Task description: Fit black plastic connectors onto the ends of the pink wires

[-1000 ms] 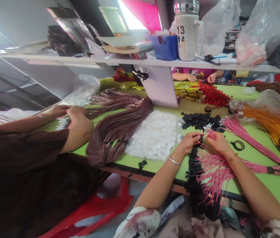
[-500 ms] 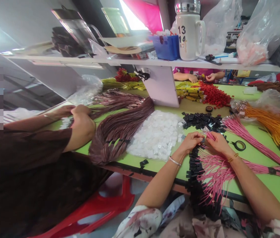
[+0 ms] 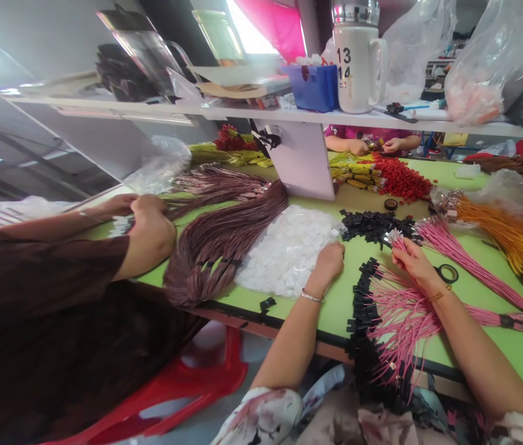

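My right hand (image 3: 413, 262) is closed around a small bunch of pink wires (image 3: 398, 242), with shiny metal terminals at the top end. Below it, more pink wires (image 3: 405, 321) spread over the table, their ends running to a row of black connectors (image 3: 363, 296). My left hand (image 3: 330, 262) is beside the right edge of a clear bag of white connectors (image 3: 284, 253). Its fingers are curled and mostly hidden, so anything in them cannot be made out. Just beyond both hands lies a pile of loose black connectors (image 3: 373, 226).
A roll of black tape (image 3: 447, 273), a pink wire bundle (image 3: 475, 262) and orange wires (image 3: 507, 228) lie to the right. Brown wires (image 3: 224, 247) lie left, near a co-worker's arm (image 3: 150, 241). A shelf (image 3: 243, 113) crosses above; another person's hands (image 3: 391, 146) work behind.
My left hand has moved left, away from my right hand, to the bag's edge. My right hand still grips the pink wires and has shifted slightly right.
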`<action>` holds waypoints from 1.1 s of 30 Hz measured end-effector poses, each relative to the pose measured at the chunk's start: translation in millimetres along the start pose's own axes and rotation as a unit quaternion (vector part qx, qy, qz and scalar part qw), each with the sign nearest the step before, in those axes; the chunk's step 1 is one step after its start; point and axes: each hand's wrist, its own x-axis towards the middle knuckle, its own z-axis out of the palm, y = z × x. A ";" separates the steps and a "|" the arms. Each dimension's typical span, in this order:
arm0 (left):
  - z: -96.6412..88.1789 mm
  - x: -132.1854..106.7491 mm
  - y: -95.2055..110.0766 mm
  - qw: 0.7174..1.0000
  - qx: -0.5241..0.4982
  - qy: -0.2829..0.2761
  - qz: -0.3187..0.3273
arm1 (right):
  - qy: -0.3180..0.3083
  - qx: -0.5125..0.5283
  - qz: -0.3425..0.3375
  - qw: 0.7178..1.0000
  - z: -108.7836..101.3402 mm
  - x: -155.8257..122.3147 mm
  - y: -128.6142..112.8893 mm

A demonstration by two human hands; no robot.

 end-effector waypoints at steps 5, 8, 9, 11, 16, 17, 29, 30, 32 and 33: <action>3.8 -1.8 3.9 0.999 0.007 0.018 0.028 | 0.014 -0.034 -0.001 0.999 4.4 -2.0 -3.2; 6.8 -2.5 11.1 0.997 -0.059 0.051 0.026 | 0.025 -0.064 -0.012 0.998 5.9 -3.2 -4.0; 8.4 -2.2 14.0 0.993 -0.102 0.063 0.024 | 0.025 -0.074 -0.015 0.997 6.0 -3.5 -4.0; 12.2 -1.6 20.5 0.974 -0.220 0.060 0.006 | 0.024 -0.091 -0.016 0.995 6.1 -3.7 -3.8; 20.7 -5.6 39.7 0.819 -0.562 -0.075 -0.090 | 0.004 -0.103 -0.001 0.995 7.6 -3.6 -3.4; 21.4 -7.4 43.3 0.790 -0.597 -0.093 -0.104 | 0.002 -0.099 0.003 0.995 8.2 -3.7 -3.5; 15.5 -15.8 55.9 0.708 -0.681 -0.150 -0.114 | -0.008 -0.062 -0.007 0.998 6.9 1.6 12.5; 15.4 -16.0 56.0 0.707 -0.682 -0.149 -0.114 | -0.011 -0.061 -0.004 0.998 6.5 2.0 13.1; 15.4 -16.3 56.1 0.706 -0.684 -0.149 -0.113 | -0.016 -0.064 0.006 0.998 6.5 1.9 12.5; 15.7 -16.5 56.1 0.706 -0.683 -0.148 -0.112 | -0.015 -0.067 0.010 0.998 6.8 1.6 11.6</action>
